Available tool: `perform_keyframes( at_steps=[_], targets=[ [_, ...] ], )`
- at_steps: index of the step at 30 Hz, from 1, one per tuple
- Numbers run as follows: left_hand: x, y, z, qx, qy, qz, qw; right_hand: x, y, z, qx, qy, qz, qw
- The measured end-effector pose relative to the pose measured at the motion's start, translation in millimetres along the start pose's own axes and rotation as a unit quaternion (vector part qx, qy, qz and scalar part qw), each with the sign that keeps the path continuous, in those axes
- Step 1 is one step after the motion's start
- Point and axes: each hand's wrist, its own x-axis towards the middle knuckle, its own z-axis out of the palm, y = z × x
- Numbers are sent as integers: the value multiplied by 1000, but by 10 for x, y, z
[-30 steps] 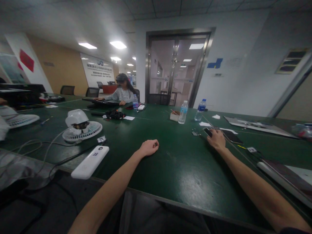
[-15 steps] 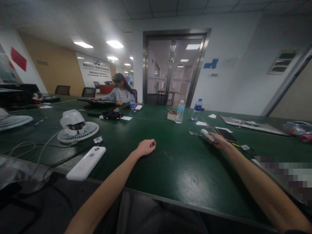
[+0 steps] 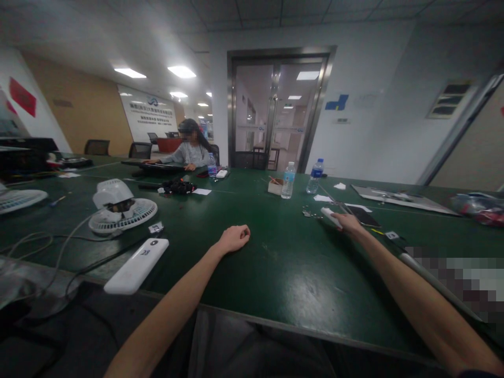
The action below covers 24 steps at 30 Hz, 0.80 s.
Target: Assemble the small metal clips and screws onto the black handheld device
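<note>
My left hand (image 3: 235,239) rests on the green table (image 3: 252,283), fingers curled in loosely, with nothing visible in them. Farther right, my right hand (image 3: 348,224) grips one end of a slim white object (image 3: 329,216), held low over the table; its kind is not clear. Small metallic bits (image 3: 309,212) lie just beyond its far end. Behind my right hand is a dark flat panel (image 3: 362,215). A white oblong casing marked 28 (image 3: 137,266) lies to the left of my left forearm, at the table's near edge.
An opened white fan (image 3: 123,214) and loose cables (image 3: 59,252) are at left. Water bottles (image 3: 288,181) and a small box (image 3: 275,186) stand ahead. A grey board (image 3: 401,200) lies at right. Across the table sits another person (image 3: 191,149).
The whole view has shifted slightly, so things appear a little farther left. My left hand still rests on the table; my right hand keeps its hold on the white object.
</note>
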Motion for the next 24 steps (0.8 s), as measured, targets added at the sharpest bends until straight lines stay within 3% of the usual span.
perform_keyframes(
  at_steps=[7, 15, 19, 24],
  targets=[
    [-10, 31, -20, 2, -4, -10, 1000, -55, 15, -26, -13, -39, 47, 998],
    [5, -17, 11, -11, -4, 4, 1000, -43, 21, -62, -18, 4, 36, 999],
    [4, -8, 8, 4, 8, 1, 1000, -264, -72, 12, -101, -3, -67, 993],
    [-33, 68, -32, -17, 28, 21, 999, -1019, -356, 375, -183, -96, -258, 944]
  ],
)
